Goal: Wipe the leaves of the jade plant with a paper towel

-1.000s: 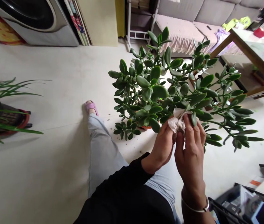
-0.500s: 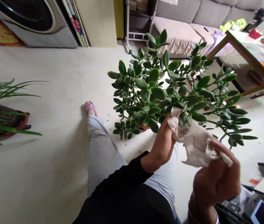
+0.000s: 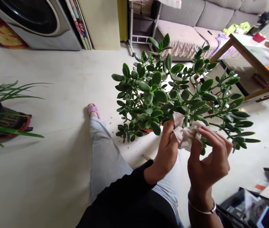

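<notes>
A jade plant [image 3: 163, 95] with thick green leaves stands in a reddish pot [image 3: 147, 129] on the pale floor in front of me. My left hand [image 3: 166, 152] is closed on one end of a crumpled white tissue [image 3: 184, 134], pressed against the plant's near leaves. The other end of the tissue is pinched by the thumb and forefinger of my right hand [image 3: 208, 161], whose other fingers are spread; a silver bangle [image 3: 202, 210] sits on that wrist. My leg in light trousers [image 3: 103, 155] stretches out to the left of the pot.
A grassy plant in a dark pot [image 3: 3, 118] stands at the left. A washing machine [image 3: 34, 22] is at the back left, a grey sofa [image 3: 196, 22] and a wooden table [image 3: 255, 53] at the back right. Dark boxes with papers [image 3: 248, 205] lie at the lower right.
My right hand drew the tissue out to the right and spread it half a second ago. Now it is back near the leaves with the tissue bunched between both hands.
</notes>
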A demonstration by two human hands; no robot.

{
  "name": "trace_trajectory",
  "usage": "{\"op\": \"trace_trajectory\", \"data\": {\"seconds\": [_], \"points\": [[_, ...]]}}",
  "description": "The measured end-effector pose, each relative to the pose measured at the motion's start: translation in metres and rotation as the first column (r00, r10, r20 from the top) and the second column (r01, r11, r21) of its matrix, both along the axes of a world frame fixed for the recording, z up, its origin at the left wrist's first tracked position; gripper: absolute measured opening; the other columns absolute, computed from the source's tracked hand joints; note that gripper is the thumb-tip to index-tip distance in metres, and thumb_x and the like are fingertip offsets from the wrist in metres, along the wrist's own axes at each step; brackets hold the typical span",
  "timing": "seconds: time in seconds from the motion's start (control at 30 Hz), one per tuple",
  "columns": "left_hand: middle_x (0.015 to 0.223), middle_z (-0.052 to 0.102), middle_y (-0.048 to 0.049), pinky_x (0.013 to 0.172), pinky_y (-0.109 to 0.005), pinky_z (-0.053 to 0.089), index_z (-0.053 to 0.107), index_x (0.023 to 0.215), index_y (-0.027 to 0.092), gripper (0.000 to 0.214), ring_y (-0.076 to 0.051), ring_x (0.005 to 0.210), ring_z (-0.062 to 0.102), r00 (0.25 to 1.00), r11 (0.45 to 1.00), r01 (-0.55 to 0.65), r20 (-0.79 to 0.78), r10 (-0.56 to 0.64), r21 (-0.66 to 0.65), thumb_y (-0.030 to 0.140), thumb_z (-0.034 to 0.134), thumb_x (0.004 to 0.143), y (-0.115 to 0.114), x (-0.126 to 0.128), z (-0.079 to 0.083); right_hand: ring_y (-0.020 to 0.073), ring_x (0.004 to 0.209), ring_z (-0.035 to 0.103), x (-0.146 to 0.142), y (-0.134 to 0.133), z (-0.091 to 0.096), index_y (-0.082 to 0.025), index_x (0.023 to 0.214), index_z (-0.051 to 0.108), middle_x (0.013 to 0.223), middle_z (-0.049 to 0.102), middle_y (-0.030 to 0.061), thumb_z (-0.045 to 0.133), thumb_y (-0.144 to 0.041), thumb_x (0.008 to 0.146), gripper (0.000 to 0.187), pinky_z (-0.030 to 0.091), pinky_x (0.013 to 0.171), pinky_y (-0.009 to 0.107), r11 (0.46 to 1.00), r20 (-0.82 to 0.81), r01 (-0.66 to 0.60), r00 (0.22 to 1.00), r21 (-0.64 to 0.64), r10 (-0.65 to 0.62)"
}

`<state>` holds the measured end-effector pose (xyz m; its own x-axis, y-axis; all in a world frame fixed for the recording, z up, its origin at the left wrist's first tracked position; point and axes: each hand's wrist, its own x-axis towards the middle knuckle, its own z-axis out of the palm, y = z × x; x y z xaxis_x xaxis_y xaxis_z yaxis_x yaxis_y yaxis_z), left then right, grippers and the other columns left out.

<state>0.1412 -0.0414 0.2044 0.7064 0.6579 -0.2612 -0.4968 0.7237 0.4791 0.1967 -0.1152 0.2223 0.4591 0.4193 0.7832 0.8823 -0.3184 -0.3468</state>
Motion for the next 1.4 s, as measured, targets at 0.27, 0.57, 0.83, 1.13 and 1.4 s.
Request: {"op": "trace_trajectory", "data": {"seconds": [0.27, 0.57, 0.83, 1.13, 1.4], "points": [[0.125, 0.074, -0.0055, 0.106, -0.033, 0.050, 0.069, 0.122, 0.023, 0.028, -0.024, 0.120, 0.066, 0.999, 0.990, 0.045, 0.009, -0.046, 0.134, 0.034, 0.065, 0.098, -0.002, 0.008, -0.003, 0.0279, 0.119, 0.069, 0.009, 0.001, -0.004, -0.021, 0.125, 0.071, 0.124, 0.077, 0.0103, 0.066, -0.016, 0.097, 0.029, 0.055, 0.103, 0.049, 0.996, 0.002, -0.005, 1.000, -0.086, 0.005], [0.111, 0.075, -0.0037, 0.097, -0.031, 0.053, 0.069, 0.111, 0.021, 0.025, -0.021, 0.111, 0.068, 0.999, 0.996, 0.046, -0.006, -0.046, 0.077, 0.038, 0.067, 0.093, 0.001, 0.014, 0.000, 0.0297, 0.127, 0.066, 0.010, 0.005, -0.001, -0.024, 0.136, 0.064, 0.136, 0.070, 0.0126, 0.065, -0.020, 0.097, 0.039, 0.052, 0.105, 0.050, 0.982, -0.022, -0.037, 0.999, -0.183, 0.033], [0.107, 0.073, -0.0027, 0.094, -0.029, 0.054, 0.070, 0.106, 0.022, 0.025, -0.018, 0.101, 0.068, 0.996, 0.995, 0.090, -0.002, -0.090, 0.039, 0.041, 0.068, 0.090, 0.006, 0.013, 0.010, 0.0258, 0.106, 0.072, 0.004, -0.003, 0.002, -0.025, 0.113, 0.074, 0.112, 0.079, 0.0071, 0.068, -0.008, 0.092, 0.028, 0.058, 0.095, 0.046, 0.990, -0.096, -0.105, 0.991, -0.095, 0.096], [0.115, 0.074, -0.0030, 0.104, -0.035, 0.053, 0.070, 0.111, 0.023, 0.024, -0.022, 0.116, 0.066, 0.997, 0.997, 0.073, 0.030, -0.074, 0.008, 0.034, 0.066, 0.091, 0.002, 0.017, 0.002, 0.0318, 0.115, 0.070, 0.008, -0.003, 0.015, -0.025, 0.113, 0.078, 0.114, 0.073, 0.0089, 0.065, -0.022, 0.097, 0.021, 0.057, 0.093, 0.048, 0.924, -0.298, 0.114, 0.954, 0.366, 0.000], [0.111, 0.076, -0.0042, 0.107, -0.037, 0.051, 0.070, 0.109, 0.020, 0.026, -0.024, 0.119, 0.067, 0.998, 0.998, 0.042, 0.053, -0.040, -0.040, 0.037, 0.071, 0.089, 0.002, 0.015, 0.008, 0.0323, 0.139, 0.058, 0.026, 0.006, 0.022, -0.026, 0.132, 0.068, 0.144, 0.063, 0.0113, 0.066, -0.034, 0.097, 0.036, 0.045, 0.118, 0.058, 0.998, -0.417, -0.005, 0.908, 0.065, 0.032]]}}
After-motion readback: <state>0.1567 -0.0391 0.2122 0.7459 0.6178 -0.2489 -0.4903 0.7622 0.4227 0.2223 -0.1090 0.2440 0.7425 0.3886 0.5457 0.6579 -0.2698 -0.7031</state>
